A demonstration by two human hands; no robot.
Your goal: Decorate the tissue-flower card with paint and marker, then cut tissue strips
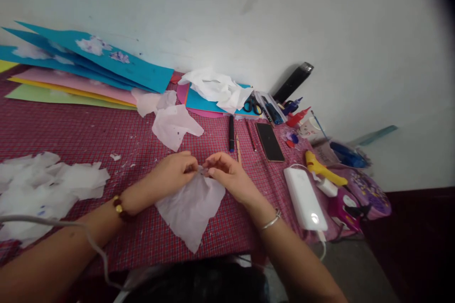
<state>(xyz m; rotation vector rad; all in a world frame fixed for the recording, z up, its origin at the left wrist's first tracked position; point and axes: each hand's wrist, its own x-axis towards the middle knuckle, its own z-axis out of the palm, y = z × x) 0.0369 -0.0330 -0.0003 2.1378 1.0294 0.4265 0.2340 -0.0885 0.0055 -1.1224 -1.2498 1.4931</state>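
A thin white sheet of tissue paper (192,213) hangs down from between my two hands, its top edge gathered to a point. My left hand (175,170) has its fingers closed on that gathered top from the left. From the right, my right hand (227,174) pinches the same spot with thumb and fingertips. Just beyond my hands lies another torn tissue piece (176,125) with small dark specks. A dark blue marker (232,133) and a pencil (238,149) lie past my right hand.
Crumpled tissue paper (46,189) is heaped at the left. Blue card sheets (142,73) lean at the back left. Scissors (253,105), a phone (270,142), a white power bank (304,199) and a yellow glue gun (323,169) crowd the right. A cable (71,224) crosses my left forearm.
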